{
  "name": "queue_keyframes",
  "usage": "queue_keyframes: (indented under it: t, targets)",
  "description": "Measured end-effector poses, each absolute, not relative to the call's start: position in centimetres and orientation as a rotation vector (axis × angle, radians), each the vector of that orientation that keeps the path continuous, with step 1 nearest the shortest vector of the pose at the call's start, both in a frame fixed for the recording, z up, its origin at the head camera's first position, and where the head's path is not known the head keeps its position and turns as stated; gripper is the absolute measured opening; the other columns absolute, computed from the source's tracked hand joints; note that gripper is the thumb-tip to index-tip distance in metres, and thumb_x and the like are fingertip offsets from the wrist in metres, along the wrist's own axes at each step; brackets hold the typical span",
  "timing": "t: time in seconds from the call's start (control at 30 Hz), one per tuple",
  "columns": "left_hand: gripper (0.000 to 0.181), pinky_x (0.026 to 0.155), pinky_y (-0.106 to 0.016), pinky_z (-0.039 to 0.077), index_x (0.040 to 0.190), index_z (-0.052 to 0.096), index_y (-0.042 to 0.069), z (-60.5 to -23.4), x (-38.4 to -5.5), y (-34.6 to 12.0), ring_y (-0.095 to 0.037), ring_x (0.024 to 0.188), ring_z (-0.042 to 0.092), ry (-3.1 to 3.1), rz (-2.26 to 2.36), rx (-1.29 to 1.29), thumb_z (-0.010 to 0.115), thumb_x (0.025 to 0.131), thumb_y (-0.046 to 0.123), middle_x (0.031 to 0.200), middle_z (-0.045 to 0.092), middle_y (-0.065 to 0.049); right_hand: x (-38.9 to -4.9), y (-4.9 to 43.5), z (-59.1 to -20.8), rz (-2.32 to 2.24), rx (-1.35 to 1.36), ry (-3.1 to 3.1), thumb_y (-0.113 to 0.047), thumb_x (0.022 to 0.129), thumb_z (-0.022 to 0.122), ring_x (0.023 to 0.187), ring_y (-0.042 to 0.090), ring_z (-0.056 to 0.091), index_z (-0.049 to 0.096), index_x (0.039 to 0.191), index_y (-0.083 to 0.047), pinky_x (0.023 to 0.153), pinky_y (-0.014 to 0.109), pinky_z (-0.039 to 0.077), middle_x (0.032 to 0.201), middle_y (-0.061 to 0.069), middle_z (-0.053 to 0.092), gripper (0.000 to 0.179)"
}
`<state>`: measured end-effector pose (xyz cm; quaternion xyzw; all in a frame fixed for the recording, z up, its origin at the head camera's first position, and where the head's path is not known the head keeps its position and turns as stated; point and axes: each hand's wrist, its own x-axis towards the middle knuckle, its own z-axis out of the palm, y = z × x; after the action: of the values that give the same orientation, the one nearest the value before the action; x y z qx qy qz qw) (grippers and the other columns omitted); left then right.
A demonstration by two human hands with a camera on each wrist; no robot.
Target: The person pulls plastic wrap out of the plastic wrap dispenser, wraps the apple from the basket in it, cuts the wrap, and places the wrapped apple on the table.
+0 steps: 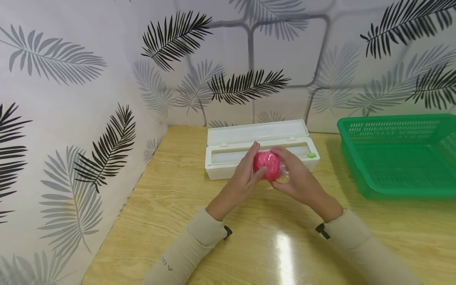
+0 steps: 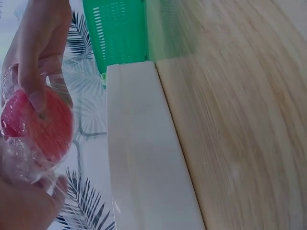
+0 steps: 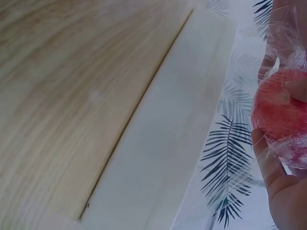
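A round red fruit (image 1: 268,165), its exact kind unclear, is wrapped in crinkled clear cling film (image 2: 24,160). My left hand (image 1: 245,172) grips its left side, thumb across the front. On the other side my right hand (image 1: 298,176) holds the fruit and the loose film gathered there. In the left wrist view, a thumb of the right hand (image 2: 41,43) presses on the wrapped fruit. Just behind both hands stands a white cling film box (image 1: 221,172), lid (image 1: 256,132) raised, with a pale roll (image 1: 228,157) inside and a green slider (image 1: 311,155) at its right end.
A green plastic basket (image 1: 360,174) with slotted walls stands at the right on the wood-grain table (image 1: 171,190). Leaf-patterned wall covering (image 1: 228,51) rises behind the table and along its left side.
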<state>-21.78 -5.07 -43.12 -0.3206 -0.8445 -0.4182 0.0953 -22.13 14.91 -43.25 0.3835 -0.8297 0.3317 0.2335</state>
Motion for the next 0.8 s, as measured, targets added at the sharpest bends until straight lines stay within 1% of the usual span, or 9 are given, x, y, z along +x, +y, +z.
queue_keyframes:
  t: [0.07, 0.13, 0.2, 0.27, 0.33, 0.4, 0.5, 0.6, 0.8]
  targets:
    - [0.066, 0.108, -0.037, 0.026, 0.148, 0.013, 0.010, -43.2, -21.7, -5.2, -0.017, 0.139, 0.014, -2.467, -1.192, -1.014, 0.038, 0.097, 0.044, 0.154, 0.009, -0.003, -22.3, 14.9, -42.9, 0.928, 1.029, -2.299, -0.009, 0.061, 0.085, 0.120, 0.028, 0.046, 0.038, 0.135, -0.002, 0.090, 0.042, 0.047, 0.133, 0.014, 0.046, 0.088]
    - [0.063, 0.108, -0.037, 0.025, 0.148, 0.015, 0.010, -43.2, -21.7, -5.4, -0.017, 0.139, 0.013, -2.442, -1.135, -1.069, 0.039, 0.098, 0.040, 0.155, 0.007, -0.003, -22.4, 15.0, -42.6, 0.944, 1.008, -2.319, -0.009, 0.061, 0.085, 0.118, 0.029, 0.048, 0.039, 0.134, -0.002, 0.089, 0.043, 0.048, 0.131, 0.014, 0.048, 0.087]
    - [0.061, 0.108, -0.036, 0.024, 0.148, 0.015, 0.009, -43.2, -21.7, -5.5, -0.018, 0.139, 0.013, -2.416, -1.071, -1.112, 0.040, 0.099, 0.035, 0.154, 0.008, -0.006, -22.5, 15.1, -42.4, 0.951, 0.994, -2.333, -0.010, 0.062, 0.085, 0.117, 0.029, 0.049, 0.039, 0.133, -0.001, 0.088, 0.043, 0.048, 0.130, 0.014, 0.049, 0.085]
    - [0.059, 0.109, -0.036, 0.023, 0.147, 0.016, 0.007, -43.3, -21.8, -5.6, -0.021, 0.139, 0.014, -2.382, -1.013, -1.155, 0.043, 0.099, 0.029, 0.153, 0.011, -0.012, -22.6, 15.2, -42.2, 0.955, 0.985, -2.344, -0.011, 0.063, 0.084, 0.116, 0.030, 0.050, 0.040, 0.133, 0.000, 0.087, 0.043, 0.049, 0.129, 0.015, 0.049, 0.083]
    - [0.061, 0.110, -0.036, 0.022, 0.147, 0.018, 0.006, -43.4, -21.9, -5.8, -0.023, 0.139, 0.015, -2.352, -0.970, -1.184, 0.048, 0.097, 0.024, 0.153, 0.013, -0.015, -22.7, 15.3, -42.0, 0.971, 0.981, -2.353, -0.012, 0.065, 0.083, 0.115, 0.030, 0.050, 0.040, 0.133, 0.000, 0.086, 0.043, 0.049, 0.129, 0.015, 0.050, 0.082]
    - [0.065, 0.110, -0.037, 0.020, 0.146, 0.020, 0.006, -43.4, -22.0, -5.9, -0.025, 0.139, 0.014, -2.328, -0.902, -1.206, 0.055, 0.094, 0.022, 0.152, 0.013, -0.016, -22.8, 15.3, -41.7, 1.000, 0.967, -2.367, -0.013, 0.066, 0.083, 0.114, 0.030, 0.051, 0.041, 0.134, -0.001, 0.085, 0.043, 0.050, 0.128, 0.016, 0.050, 0.080]
    - [0.071, 0.110, -0.040, 0.019, 0.145, 0.023, 0.008, -43.4, -22.1, -5.9, -0.027, 0.139, 0.011, -2.315, -0.759, -1.216, 0.062, 0.088, 0.025, 0.153, 0.010, -0.013, -22.8, 15.4, -41.3, 1.053, 0.931, -2.406, -0.014, 0.068, 0.082, 0.112, 0.030, 0.052, 0.041, 0.135, -0.003, 0.084, 0.043, 0.050, 0.128, 0.015, 0.051, 0.080]
    - [0.075, 0.110, -0.040, 0.021, 0.145, 0.023, 0.010, -43.5, -22.1, -5.9, -0.029, 0.139, 0.012, -2.315, -0.623, -1.198, 0.065, 0.085, 0.026, 0.154, 0.009, -0.010, -22.8, 15.4, -40.8, 1.093, 0.881, -2.461, -0.017, 0.069, 0.081, 0.110, 0.029, 0.054, 0.041, 0.136, -0.005, 0.082, 0.043, 0.051, 0.127, 0.015, 0.052, 0.080]
    - [0.078, 0.109, -0.035, 0.025, 0.145, 0.021, 0.010, -43.5, -22.3, -5.7, -0.024, 0.138, 0.016, -2.311, -0.554, -1.151, 0.069, 0.083, 0.019, 0.153, 0.012, -0.010, -22.6, 15.3, -40.4, 1.150, 0.822, -2.522, -0.021, 0.070, 0.082, 0.104, 0.028, 0.057, 0.042, 0.136, -0.007, 0.079, 0.042, 0.053, 0.124, 0.015, 0.054, 0.079]
